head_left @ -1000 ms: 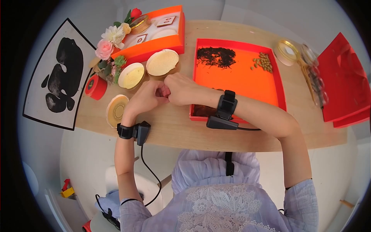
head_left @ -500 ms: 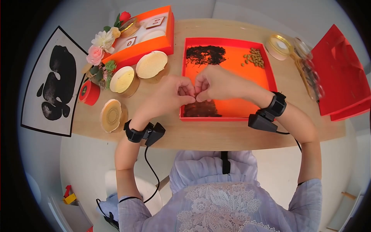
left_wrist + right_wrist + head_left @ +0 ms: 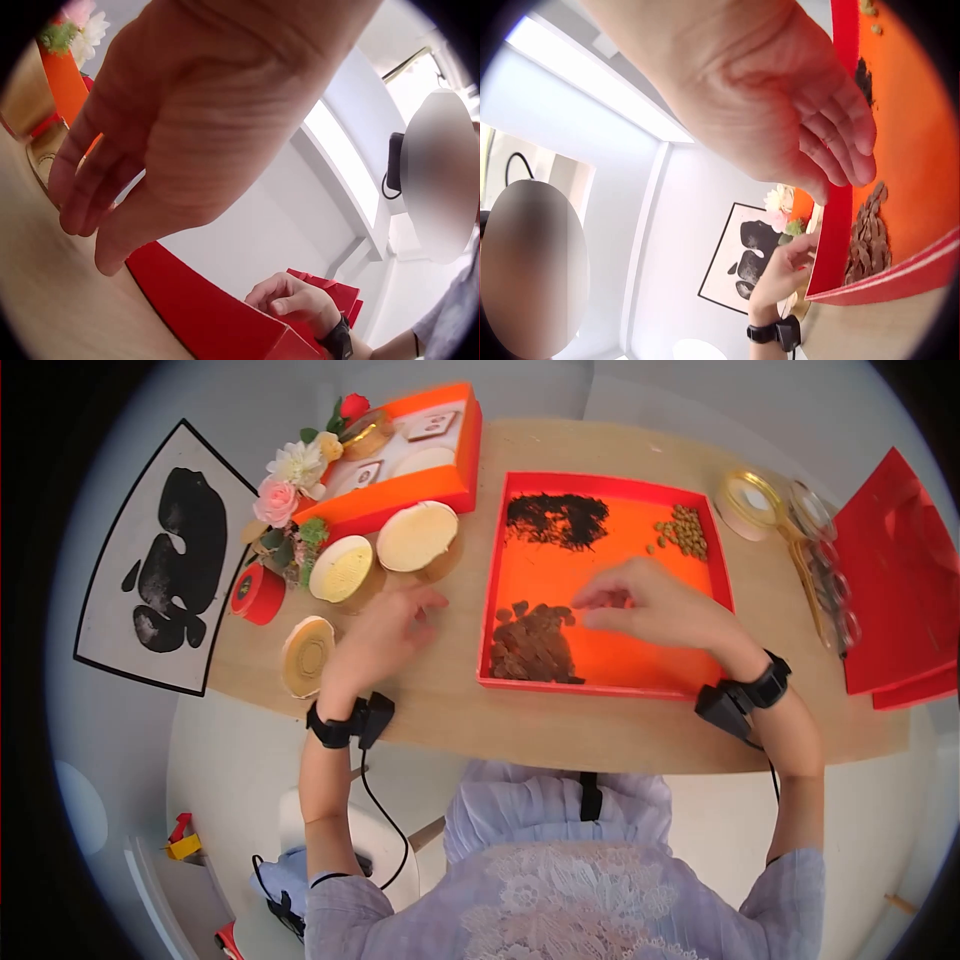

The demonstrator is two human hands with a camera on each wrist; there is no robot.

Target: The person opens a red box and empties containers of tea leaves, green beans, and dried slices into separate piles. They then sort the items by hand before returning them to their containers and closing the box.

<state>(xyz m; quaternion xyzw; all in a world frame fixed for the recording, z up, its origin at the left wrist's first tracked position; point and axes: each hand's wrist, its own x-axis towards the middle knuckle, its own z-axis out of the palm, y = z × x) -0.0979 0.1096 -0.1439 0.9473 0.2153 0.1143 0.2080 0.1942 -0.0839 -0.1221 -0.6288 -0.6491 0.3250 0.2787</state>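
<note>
My right hand (image 3: 655, 605) hovers over a shallow red box with an orange floor (image 3: 530, 585), its fingers loosely bent and nothing visible between them. Just left of those fingertips lies a patch of flat brown flakes (image 3: 535, 645) in the box's near left corner. Dark thin shreds (image 3: 558, 520) cover its far left, and greenish-brown pellets (image 3: 682, 532) fill the far right corner. Over the bare table left of the box is my left hand (image 3: 385, 635), fingers relaxed and holding nothing visible. Close to it stand three pale-topped cups, the nearest a tan one (image 3: 308, 658).
An orange gift box (image 3: 465, 460) stands at the back left beside artificial flowers (image 3: 298, 470). A small red round tin (image 3: 258, 595) is at the left. Gold-rimmed jar (image 3: 748, 500), wooden tongs (image 3: 805, 590) and a red bag (image 3: 900, 580) occupy the right side.
My hands met near the cups, then over the box's left edge, and have now parted. The left went back leftward, the right moved right over the box, uncovering the brown flakes.
</note>
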